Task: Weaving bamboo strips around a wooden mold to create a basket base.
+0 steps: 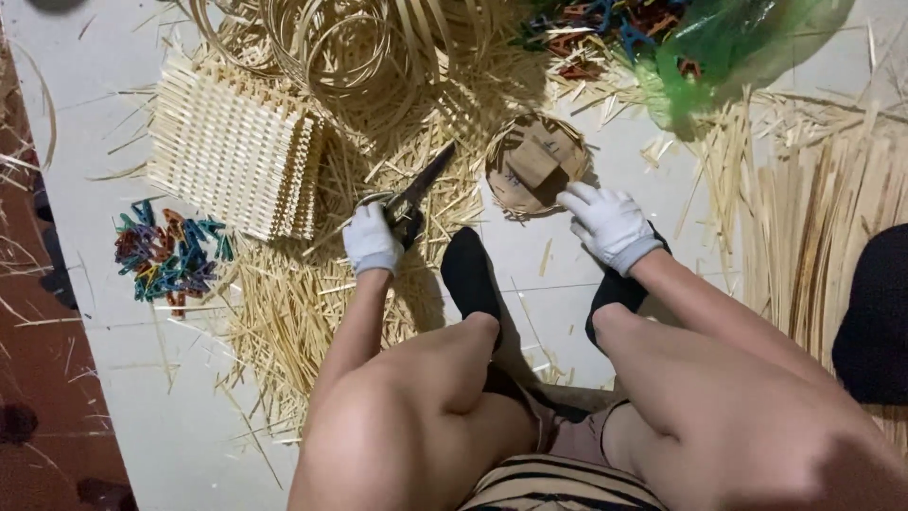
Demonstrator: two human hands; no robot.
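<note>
My left hand (371,238), in a white glove, grips the handles of black scissors (416,196) whose blades point up and to the right over a bed of bamboo offcuts. My right hand (607,225), also gloved, reaches toward a small round woven basket (535,166) on the floor, fingertips at its lower right rim. Wooden blocks sit inside the basket. I am seated with both knees up and feet in black socks (470,273) on the white tiles.
A stack of square woven bamboo mats (230,144) lies at upper left. Coiled bamboo hoops (322,38) are at the top. Coloured clips (168,254) sit left; more in a green bag (719,43). Long bamboo strips (813,208) lie right.
</note>
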